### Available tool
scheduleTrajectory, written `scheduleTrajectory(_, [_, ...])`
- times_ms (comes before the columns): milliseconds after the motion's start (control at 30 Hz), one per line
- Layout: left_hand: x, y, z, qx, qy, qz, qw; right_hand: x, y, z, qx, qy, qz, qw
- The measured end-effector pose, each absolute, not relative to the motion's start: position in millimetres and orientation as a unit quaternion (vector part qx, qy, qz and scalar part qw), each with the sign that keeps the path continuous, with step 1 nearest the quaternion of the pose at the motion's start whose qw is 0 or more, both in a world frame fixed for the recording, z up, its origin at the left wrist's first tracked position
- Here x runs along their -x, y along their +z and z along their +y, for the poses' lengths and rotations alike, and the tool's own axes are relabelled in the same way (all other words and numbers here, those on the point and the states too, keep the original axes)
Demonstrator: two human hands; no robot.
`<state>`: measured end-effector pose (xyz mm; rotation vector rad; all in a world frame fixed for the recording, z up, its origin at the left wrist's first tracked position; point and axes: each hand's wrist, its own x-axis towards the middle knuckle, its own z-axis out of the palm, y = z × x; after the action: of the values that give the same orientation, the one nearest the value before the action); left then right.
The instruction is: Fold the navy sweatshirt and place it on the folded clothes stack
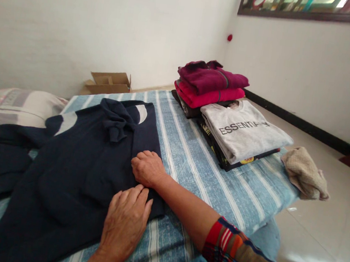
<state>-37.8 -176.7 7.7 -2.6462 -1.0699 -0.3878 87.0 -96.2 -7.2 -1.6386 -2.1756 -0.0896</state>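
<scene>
Head view: dark top (71,169) lies on striped bedding (190,162), one side folded inward; left hand (127,221) rests flattened on it, seemingly steadying the fold; right hand (148,168) curls, any pinch hidden.

Toward the near left corner of the striped cover (188,149), the navy garment (70,177) runs out of frame at left and bottom, and the right hand's (147,168) curled fingertips are hidden against it. Near the right edge, the grey shirt (247,135) covers most of the dark clothing (209,141) beneath, its last letters unclear; beyond, window objects (308,3) are blurred and cropped.
</scene>
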Motion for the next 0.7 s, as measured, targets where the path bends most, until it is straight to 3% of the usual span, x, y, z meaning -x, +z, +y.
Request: scheduleTrajectory(700, [50.6, -9.3, -195.1, 0.899, -0.080, -0.420, 0.097, -77.6, -9.8, -103.4, 0.595, -0.010, -0.776, 0.209])
